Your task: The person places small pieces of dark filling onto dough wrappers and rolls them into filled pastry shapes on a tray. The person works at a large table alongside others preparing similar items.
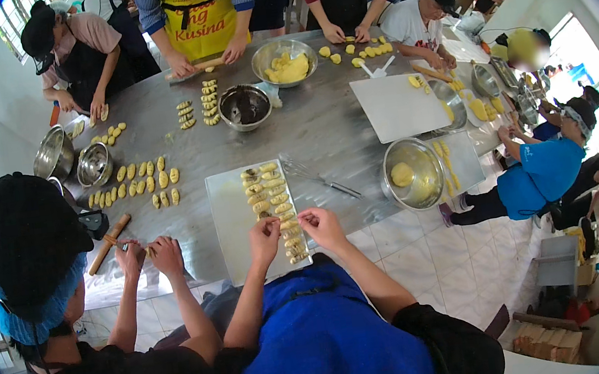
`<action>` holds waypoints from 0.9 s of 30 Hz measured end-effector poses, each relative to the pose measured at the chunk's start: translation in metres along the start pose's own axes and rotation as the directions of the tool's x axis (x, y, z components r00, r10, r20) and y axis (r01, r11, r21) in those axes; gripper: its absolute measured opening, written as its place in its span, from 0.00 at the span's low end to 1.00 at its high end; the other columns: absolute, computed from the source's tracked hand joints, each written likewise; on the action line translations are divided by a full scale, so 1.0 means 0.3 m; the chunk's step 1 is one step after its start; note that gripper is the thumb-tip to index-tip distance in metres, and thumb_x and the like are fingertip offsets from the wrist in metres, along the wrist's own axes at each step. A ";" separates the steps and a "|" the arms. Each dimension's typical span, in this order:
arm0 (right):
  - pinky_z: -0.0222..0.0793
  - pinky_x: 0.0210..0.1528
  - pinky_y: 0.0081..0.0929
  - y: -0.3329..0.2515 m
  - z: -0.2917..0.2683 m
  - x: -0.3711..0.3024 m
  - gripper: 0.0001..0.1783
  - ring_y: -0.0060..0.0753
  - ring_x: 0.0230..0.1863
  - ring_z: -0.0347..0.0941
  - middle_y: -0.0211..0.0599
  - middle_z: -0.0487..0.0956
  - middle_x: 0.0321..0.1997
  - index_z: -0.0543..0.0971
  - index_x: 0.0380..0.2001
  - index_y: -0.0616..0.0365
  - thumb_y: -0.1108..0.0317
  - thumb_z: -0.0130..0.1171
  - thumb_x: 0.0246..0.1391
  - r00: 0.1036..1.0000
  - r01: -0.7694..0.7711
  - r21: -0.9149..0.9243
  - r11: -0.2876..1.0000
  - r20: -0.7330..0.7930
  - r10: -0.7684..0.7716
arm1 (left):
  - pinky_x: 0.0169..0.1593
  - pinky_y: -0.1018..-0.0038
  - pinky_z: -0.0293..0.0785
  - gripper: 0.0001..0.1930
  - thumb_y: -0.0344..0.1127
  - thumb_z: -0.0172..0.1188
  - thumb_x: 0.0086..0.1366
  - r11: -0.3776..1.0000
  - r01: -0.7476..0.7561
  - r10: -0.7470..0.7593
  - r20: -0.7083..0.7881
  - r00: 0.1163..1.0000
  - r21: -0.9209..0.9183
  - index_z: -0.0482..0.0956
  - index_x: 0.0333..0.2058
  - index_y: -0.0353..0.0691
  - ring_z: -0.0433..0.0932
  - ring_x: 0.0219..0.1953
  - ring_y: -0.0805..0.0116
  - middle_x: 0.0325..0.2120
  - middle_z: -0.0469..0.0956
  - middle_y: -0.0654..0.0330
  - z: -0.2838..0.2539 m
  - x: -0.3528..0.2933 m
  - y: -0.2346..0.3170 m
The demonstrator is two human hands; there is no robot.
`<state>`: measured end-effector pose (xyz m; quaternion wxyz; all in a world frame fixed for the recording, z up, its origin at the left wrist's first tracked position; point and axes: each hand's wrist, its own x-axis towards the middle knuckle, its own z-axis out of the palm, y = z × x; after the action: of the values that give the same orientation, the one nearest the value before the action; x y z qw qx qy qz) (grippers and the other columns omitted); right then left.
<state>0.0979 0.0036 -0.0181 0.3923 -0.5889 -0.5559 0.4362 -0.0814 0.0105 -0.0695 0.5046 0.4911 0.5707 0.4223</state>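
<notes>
Two columns of small yellow filled dough rolls [275, 186] with dark stripes lie on a white board [230, 203] at the table's near edge. My left hand [266, 239] is over the board beside the near part of the left column. Its fingertips are pinched together, and whatever is in them is hidden. A roll with dark filling showing [264, 214] lies just beyond those fingers. On the other side of the columns, my right hand [323, 229] is also pinched, its fingertips close to the rolls. I cannot make out what it holds.
A whisk [321, 178] lies right of the board, and a steel bowl with dough [427, 190] stands farther right. Beyond is a bowl of dark filling [245, 110]. Close on my left, a person [30, 250] works dough beside rolling pins [109, 244]. Others work around the steel table.
</notes>
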 end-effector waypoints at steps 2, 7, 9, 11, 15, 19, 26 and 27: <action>0.70 0.30 0.17 -0.005 -0.014 0.004 0.08 0.17 0.27 0.74 0.34 0.82 0.29 0.81 0.37 0.64 0.72 0.61 0.54 1.000 -0.012 -0.014 1.000 0.007 0.012 | 0.24 0.79 0.66 0.07 0.32 0.60 0.63 1.000 -0.008 0.008 -0.008 1.000 0.008 0.81 0.35 0.33 0.70 0.19 0.80 0.17 0.72 0.66 -0.005 0.016 0.022; 0.70 0.30 0.17 0.002 -0.037 0.020 0.08 0.17 0.27 0.74 0.34 0.82 0.30 0.81 0.36 0.64 0.72 0.61 0.54 1.000 -0.015 0.011 1.000 -0.004 0.015 | 0.24 0.79 0.65 0.08 0.32 0.60 0.63 0.999 0.017 -0.016 -0.027 1.000 0.040 0.81 0.35 0.33 0.69 0.20 0.80 0.17 0.73 0.66 -0.016 0.020 0.063; 0.70 0.30 0.18 0.007 -0.040 0.020 0.08 0.17 0.27 0.74 0.34 0.82 0.30 0.81 0.36 0.64 0.72 0.61 0.54 1.000 -0.010 0.026 1.000 -0.016 0.010 | 0.25 0.80 0.66 0.07 0.31 0.60 0.63 0.998 -0.002 0.004 -0.026 1.000 0.057 0.80 0.35 0.32 0.70 0.20 0.81 0.18 0.74 0.67 -0.001 0.018 0.071; 0.71 0.30 0.18 -0.014 -0.038 0.008 0.08 0.17 0.27 0.75 0.34 0.82 0.30 0.81 0.36 0.64 0.71 0.61 0.54 0.999 0.029 -0.005 1.000 -0.022 -0.029 | 0.26 0.81 0.67 0.07 0.31 0.59 0.64 0.997 -0.022 0.024 -0.029 0.999 0.071 0.80 0.35 0.32 0.70 0.21 0.82 0.19 0.74 0.67 0.006 0.006 0.063; 0.72 0.31 0.19 0.003 -0.056 -0.013 0.09 0.19 0.28 0.76 0.35 0.82 0.30 0.81 0.37 0.64 0.71 0.61 0.54 1.000 -0.007 -0.050 0.999 0.014 0.007 | 0.27 0.81 0.67 0.08 0.32 0.60 0.63 0.998 -0.053 0.053 -0.007 0.999 0.045 0.80 0.34 0.31 0.71 0.22 0.82 0.20 0.76 0.66 0.050 0.018 0.028; 0.72 0.32 0.19 0.009 -0.091 -0.032 0.08 0.20 0.29 0.76 0.35 0.82 0.30 0.81 0.37 0.64 0.72 0.60 0.54 0.998 -0.056 -0.013 0.998 0.023 0.056 | 0.26 0.81 0.67 0.09 0.33 0.60 0.64 0.998 -0.006 0.003 0.048 0.999 0.069 0.80 0.33 0.31 0.71 0.21 0.82 0.19 0.76 0.66 0.085 0.021 0.055; 0.72 0.32 0.19 0.035 -0.136 -0.044 0.08 0.20 0.29 0.76 0.35 0.82 0.30 0.80 0.36 0.65 0.72 0.61 0.54 0.997 -0.070 0.012 0.998 -0.028 0.070 | 0.22 0.80 0.62 0.12 0.37 0.58 0.66 0.991 -0.002 -0.011 0.093 0.996 0.137 0.81 0.33 0.31 0.66 0.18 0.83 0.16 0.72 0.69 0.176 0.012 0.114; 0.72 0.32 0.19 0.046 -0.149 -0.038 0.08 0.20 0.29 0.76 0.35 0.82 0.30 0.80 0.36 0.65 0.72 0.61 0.54 0.997 -0.066 0.012 0.998 -0.032 0.066 | 0.21 0.80 0.60 0.12 0.37 0.58 0.66 0.991 -0.022 0.015 0.053 0.999 0.131 0.81 0.33 0.31 0.64 0.17 0.83 0.15 0.70 0.70 0.187 0.010 0.115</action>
<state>0.1447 -0.0078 -0.0163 0.3898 -0.6119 -0.5273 0.4422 -0.0213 0.0184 -0.0439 0.4819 0.5392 0.5796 0.3757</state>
